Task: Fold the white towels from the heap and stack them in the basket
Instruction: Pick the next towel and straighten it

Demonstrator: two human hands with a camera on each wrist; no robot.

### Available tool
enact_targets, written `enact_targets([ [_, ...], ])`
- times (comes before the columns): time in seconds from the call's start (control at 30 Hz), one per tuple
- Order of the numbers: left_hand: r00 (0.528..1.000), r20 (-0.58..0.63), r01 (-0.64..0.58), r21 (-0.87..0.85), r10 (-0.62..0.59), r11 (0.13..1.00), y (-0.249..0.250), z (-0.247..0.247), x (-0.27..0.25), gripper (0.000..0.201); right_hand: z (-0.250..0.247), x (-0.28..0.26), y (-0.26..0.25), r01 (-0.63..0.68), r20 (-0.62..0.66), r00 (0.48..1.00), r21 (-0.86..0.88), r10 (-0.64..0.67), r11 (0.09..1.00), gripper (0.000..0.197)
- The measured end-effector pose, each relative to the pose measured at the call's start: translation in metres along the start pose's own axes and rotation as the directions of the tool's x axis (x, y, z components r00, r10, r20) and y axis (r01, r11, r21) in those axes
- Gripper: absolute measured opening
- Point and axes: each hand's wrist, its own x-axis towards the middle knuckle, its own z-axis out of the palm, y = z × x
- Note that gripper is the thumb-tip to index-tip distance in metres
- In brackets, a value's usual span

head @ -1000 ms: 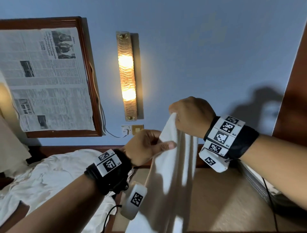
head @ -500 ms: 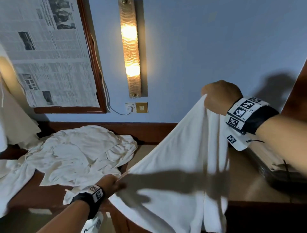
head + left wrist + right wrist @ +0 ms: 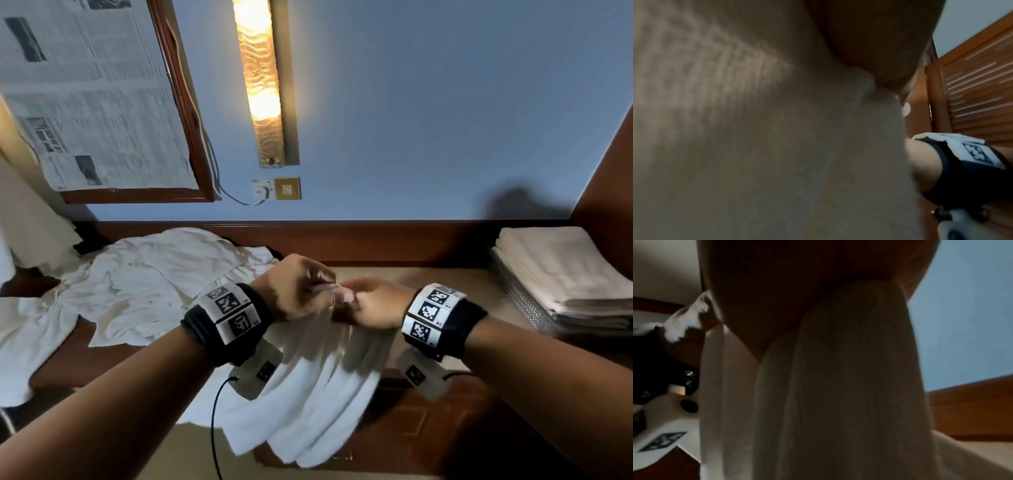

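Observation:
A white towel (image 3: 318, 387) hangs doubled in front of me, over the table's front edge. My left hand (image 3: 301, 291) and right hand (image 3: 373, 305) meet at its top, knuckle to knuckle, and both grip the cloth. In the left wrist view the towel (image 3: 760, 138) fills most of the picture under my left hand (image 3: 879, 42). The right wrist view shows the towel (image 3: 838, 386) hanging from my right hand (image 3: 797, 288). The heap of white towels (image 3: 137, 284) lies at the left. The mesh basket (image 3: 524, 305) at the right holds a stack of folded towels (image 3: 565, 270).
The beige table top (image 3: 428, 281) runs between heap and basket, with a wooden ledge behind it. On the blue wall hang a lit lamp (image 3: 260, 82), a newspaper-covered frame (image 3: 96, 96) and a socket plate (image 3: 277, 188). Slatted wooden doors (image 3: 978, 91) stand to the right.
My hands, spread wide half a second ago with the towel stretched between them, have come together. The left hand rose from low left to meet the right, which came down, doubling the towel.

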Motion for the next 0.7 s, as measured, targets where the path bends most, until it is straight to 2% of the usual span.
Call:
enact_targets([
  [0.07,0.998,0.043,0.028,0.151,-0.035,0.988,-0.005,0.002,-0.007,0.044,0.002,-0.004,0.007,0.007,0.009,1.0,-0.116,-0.006,0.993,0.023],
  [0.1,0.99,0.108,0.061,0.274,-0.094,0.96,-0.012,0.004,-0.014,0.043,0.002,-0.005,0.013,0.009,0.01,1.0,-0.16,-0.008,0.987,0.023],
  [0.17,0.927,0.236,0.15,0.482,-0.293,0.863,-0.028,0.008,-0.033,0.038,-0.005,-0.01,0.021,0.049,-0.015,0.999,-0.165,-0.052,0.985,0.031],
  [0.23,0.861,0.231,0.261,0.564,-0.453,0.784,-0.041,0.01,-0.053,0.038,-0.015,-0.014,0.031,0.052,-0.042,0.997,-0.211,-0.063,0.976,0.04],
  [0.27,0.845,0.193,0.325,0.554,-0.498,0.767,-0.046,0.009,-0.062,0.036,-0.02,-0.016,0.035,0.056,-0.046,0.997,-0.242,-0.069,0.969,0.041],
  [0.33,0.836,0.108,0.438,0.46,-0.538,0.772,-0.048,0.005,-0.074,0.026,-0.028,-0.021,0.044,0.049,-0.05,0.997,-0.253,-0.064,0.966,0.044],
  [0.43,0.818,-0.011,0.571,0.131,-0.575,0.811,-0.042,0.001,-0.08,0.023,-0.032,-0.033,0.057,0.02,-0.023,0.999,-0.291,-0.028,0.956,0.044],
  [0.5,0.81,-0.075,0.582,-0.03,-0.582,0.813,-0.029,0.007,-0.078,0.019,-0.028,-0.041,0.068,-0.01,0.011,1.0,-0.329,0.014,0.944,0.044],
  [0.6,0.798,-0.184,0.549,-0.173,-0.575,0.818,-0.013,0.019,-0.075,0.021,-0.023,-0.053,0.087,-0.055,0.054,0.996,-0.306,0.075,0.951,0.042],
  [0.7,0.801,-0.246,0.5,-0.23,-0.547,0.835,-0.002,0.041,-0.07,0.011,-0.016,-0.071,0.107,-0.113,0.078,0.987,-0.279,0.14,0.954,0.03],
])
